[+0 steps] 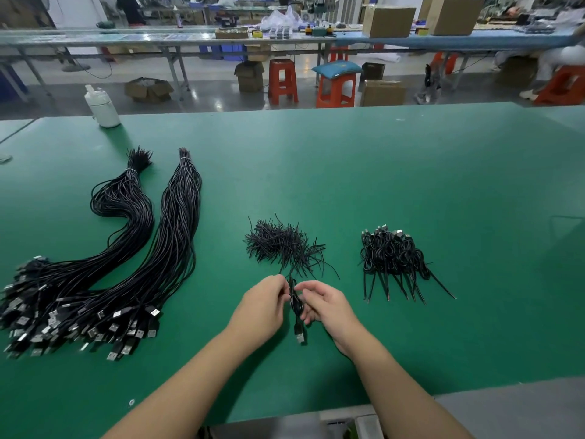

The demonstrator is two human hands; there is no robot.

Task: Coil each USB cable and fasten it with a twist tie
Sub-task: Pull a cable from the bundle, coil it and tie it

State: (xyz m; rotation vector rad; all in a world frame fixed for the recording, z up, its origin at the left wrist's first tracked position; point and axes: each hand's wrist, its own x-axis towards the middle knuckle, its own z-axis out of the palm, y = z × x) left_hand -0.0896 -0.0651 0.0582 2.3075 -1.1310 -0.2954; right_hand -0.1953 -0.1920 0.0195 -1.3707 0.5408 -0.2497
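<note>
A coiled black USB cable (297, 307) hangs between both hands above the green table, its silver plug (300, 337) pointing down toward me. My left hand (264, 307) pinches the cable's upper part, where a thin black twist tie seems to sit. My right hand (326, 304) grips the coil from the right side. Just beyond my hands lies a loose heap of black twist ties (281, 243). A pile of coiled, tied cables (392, 256) rests to the right. Two long bundles of straight USB cables (104, 270) stretch across the left.
A white bottle (102, 107) stands at the table's far left edge. The green table (380, 172) spreads wide behind the piles. Beyond it are orange stools (282, 80), cardboard boxes (387, 22) and other workbenches. A grey ledge (512, 407) borders the near right edge.
</note>
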